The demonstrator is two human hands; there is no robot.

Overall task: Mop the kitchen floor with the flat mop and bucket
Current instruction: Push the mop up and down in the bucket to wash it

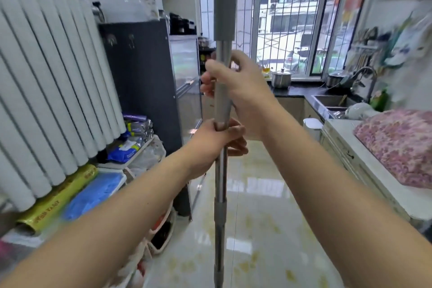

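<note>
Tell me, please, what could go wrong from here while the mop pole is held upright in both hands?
1. The mop pole stands nearly upright, gripped by the right hand above the left hand; its head is out of view, so it may catch unseen things.
2. The floor shines, possibly wet, so a slip seems possible.
3. Swinging the pole could knock the white rolls leaning close on the left.

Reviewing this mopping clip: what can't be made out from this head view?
- Mop head: the mop pole runs out of the bottom edge.
- Bucket: nowhere in view.
- Pole top: cut off by the top edge.
- Right-wall utensils: motion-blurred.
- Left hand and right hand: fingertips hidden behind the pole.
</note>
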